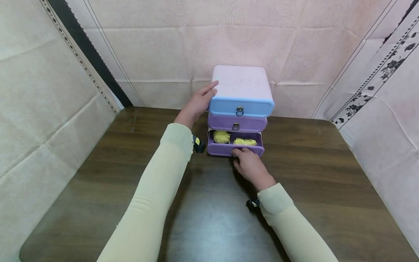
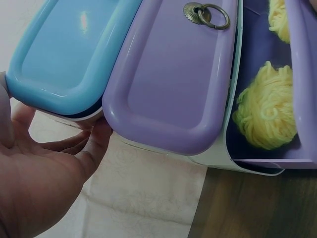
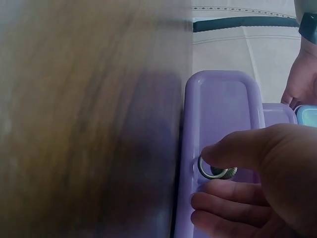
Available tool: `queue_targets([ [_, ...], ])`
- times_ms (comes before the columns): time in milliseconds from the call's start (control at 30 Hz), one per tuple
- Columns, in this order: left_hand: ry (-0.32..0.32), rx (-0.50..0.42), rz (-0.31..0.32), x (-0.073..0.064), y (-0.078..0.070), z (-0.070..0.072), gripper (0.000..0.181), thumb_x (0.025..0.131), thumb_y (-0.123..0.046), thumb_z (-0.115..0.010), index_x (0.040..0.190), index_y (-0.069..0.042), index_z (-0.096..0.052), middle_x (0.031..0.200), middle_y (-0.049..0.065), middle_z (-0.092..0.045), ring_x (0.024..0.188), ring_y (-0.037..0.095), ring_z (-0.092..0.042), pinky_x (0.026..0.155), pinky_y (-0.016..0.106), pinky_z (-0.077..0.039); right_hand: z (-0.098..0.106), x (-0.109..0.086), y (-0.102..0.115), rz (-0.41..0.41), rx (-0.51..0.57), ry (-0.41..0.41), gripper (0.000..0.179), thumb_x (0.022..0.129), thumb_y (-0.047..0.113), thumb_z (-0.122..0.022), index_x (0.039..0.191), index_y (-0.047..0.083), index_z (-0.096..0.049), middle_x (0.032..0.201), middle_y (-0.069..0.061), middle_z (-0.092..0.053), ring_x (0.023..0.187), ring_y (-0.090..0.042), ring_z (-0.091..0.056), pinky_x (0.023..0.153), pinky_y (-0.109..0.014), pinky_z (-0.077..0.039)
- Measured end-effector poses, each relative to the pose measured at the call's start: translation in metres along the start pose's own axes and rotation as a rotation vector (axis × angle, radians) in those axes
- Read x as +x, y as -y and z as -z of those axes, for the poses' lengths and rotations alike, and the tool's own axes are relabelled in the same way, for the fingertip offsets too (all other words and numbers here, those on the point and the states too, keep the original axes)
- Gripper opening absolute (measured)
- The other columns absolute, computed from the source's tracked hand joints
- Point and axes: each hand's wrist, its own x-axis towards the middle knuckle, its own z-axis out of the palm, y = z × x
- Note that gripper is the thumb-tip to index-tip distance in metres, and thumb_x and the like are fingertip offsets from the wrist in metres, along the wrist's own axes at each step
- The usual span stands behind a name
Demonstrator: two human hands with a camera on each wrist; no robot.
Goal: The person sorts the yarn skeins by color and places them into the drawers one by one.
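A small drawer unit [image 1: 242,82] with a white top stands at the table's back. Its blue top drawer [image 1: 252,107] and purple middle drawer [image 1: 252,124] are closed; the purple bottom drawer [image 1: 214,150] is pulled out. Inside lie two yellow yarn bundles, a round ball [image 2: 270,111] and a longer bundle [image 1: 245,142]. My left hand [image 1: 198,103] rests against the unit's upper left side, fingers at the top edge. At the bottom drawer's front, my right hand [image 1: 252,167] holds the metal ring pull [image 3: 213,171], thumb on the ring, other fingers bent beside it.
The unit stands on a brown wooden table [image 1: 147,174]. Pale patterned cloth [image 1: 242,43] hangs behind and at both sides. Ring pulls also hang on the blue and middle drawers. A dark device is on each wrist, the left one [image 1: 198,144] close beside the unit.
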Motion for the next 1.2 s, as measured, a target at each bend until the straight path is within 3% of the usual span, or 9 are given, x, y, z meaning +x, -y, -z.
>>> queue_targets([
  [333,-0.003,-0.001,0.005,0.002,0.002,0.000,0.037,0.097,-0.056,-0.044,0.133,-0.063,-0.038,0.157,-0.020,-0.025,0.149,0.016,-0.022,0.116,0.051,-0.028,0.001,0.008,0.001,0.001,-0.010,-0.052,0.020,0.087,0.013,-0.070,0.106,0.011,-0.063,0.089,-0.012,-0.064,0.078,-0.030,-0.064,0.065,-0.045,-0.053],
  [733,-0.002,-0.020,-0.001,0.003,0.000,0.001,0.038,0.098,-0.055,-0.044,0.135,-0.061,-0.039,0.157,-0.019,-0.026,0.148,0.014,-0.023,0.117,0.048,-0.029,-0.001,0.019,-0.003,-0.024,0.028,-0.061,0.012,0.086,0.012,-0.069,0.097,0.013,-0.065,0.084,-0.009,-0.063,0.078,-0.028,-0.062,0.065,-0.044,-0.051],
  [1200,0.008,0.001,0.015,0.003,-0.002,0.002,0.037,0.098,-0.056,-0.043,0.134,-0.063,-0.037,0.157,-0.022,-0.024,0.149,0.015,-0.021,0.116,0.053,-0.027,-0.003,0.040,-0.007,-0.095,0.067,-0.009,0.015,0.090,0.015,-0.066,0.104,0.012,-0.066,0.093,-0.012,-0.066,0.086,-0.030,-0.063,0.073,-0.046,-0.052],
])
